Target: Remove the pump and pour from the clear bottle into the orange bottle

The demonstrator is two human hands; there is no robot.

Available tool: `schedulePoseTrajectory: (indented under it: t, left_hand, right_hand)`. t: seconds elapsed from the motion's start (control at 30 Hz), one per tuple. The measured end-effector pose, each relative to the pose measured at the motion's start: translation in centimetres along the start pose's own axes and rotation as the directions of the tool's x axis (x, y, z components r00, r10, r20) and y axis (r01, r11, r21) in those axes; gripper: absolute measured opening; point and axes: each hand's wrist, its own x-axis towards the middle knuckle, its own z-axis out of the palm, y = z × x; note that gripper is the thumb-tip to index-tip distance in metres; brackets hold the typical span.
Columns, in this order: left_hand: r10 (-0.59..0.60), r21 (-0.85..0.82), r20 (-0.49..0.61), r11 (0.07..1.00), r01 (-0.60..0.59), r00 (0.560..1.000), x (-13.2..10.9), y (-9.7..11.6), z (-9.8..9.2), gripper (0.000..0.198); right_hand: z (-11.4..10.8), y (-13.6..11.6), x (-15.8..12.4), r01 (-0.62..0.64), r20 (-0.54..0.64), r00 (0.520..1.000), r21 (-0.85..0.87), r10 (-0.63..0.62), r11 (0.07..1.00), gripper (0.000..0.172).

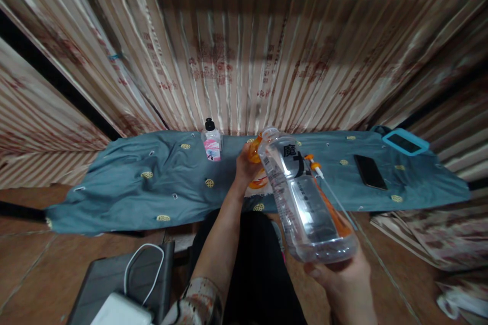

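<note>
Transparent bottle [305, 198] in the right hand [345, 277]

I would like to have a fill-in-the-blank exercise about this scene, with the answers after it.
The large clear bottle is supported near its base by the ____ hand.
The left hand holds an item coloured ____.
The cap of the small bottle is coloured ____.
The rectangular object beside the phone has a frame coloured ____.
Missing words: right; orange; black; blue.

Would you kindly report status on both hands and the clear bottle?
Left hand holding orange item. Right hand gripping tilted clear bottle near its base. Orange pump head showing beside bottle.
</note>
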Motion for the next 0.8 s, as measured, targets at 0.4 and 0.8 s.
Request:
schedulePoseTrajectory:
  t: [0.4, 0.8]
  left_hand:
    - [-0.007, -0.077, -0.012, 0.997, 0.006, 1.000, 0.0, 0.1, 0.1, 0.038]
    - [-0.012, -0.103, -0.014, 0.995, 0.011, 1.000, 0.2, -0.9, 0.1, 0.042]
  right_hand:
    - [0.9, -0.8, -0.1, -0.057, -0.076, 0.995, 0.090, 0.064, 0.994, 0.117]
    - [0.4, -0.5, -0.1, -0.005, -0.046, 0.999, -0.011, 0.005, 1.000, 0.111]
